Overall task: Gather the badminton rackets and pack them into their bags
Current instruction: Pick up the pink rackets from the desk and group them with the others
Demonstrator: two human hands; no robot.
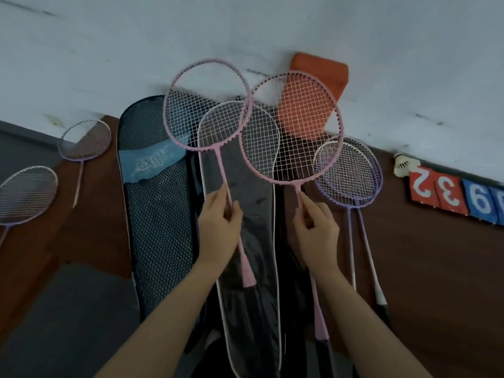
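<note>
My left hand (218, 225) grips the thin shaft of a pink racket (177, 85), whose head is raised at centre. A second pink racket (339, 124) is held by its shaft in my right hand (316, 230), its head overlapping the first one's. Both hang above a black racket bag with white piping (245, 268) lying lengthwise below. A dark mesh bag with a blue label (161, 214) lies to its left. Two purple rackets (351, 173) lie stacked at the right. Two more purple-framed rackets lie at the left, one near the wall (86, 140) and one at the edge (27, 195).
An orange bag (321, 75) leans against the pale wall (245, 28) behind the rackets. A white shuttlecock (403, 165) and red and blue number cards (452, 195) lie at the right on the brown floor (436, 268). A grey mat (68, 323) covers the lower left.
</note>
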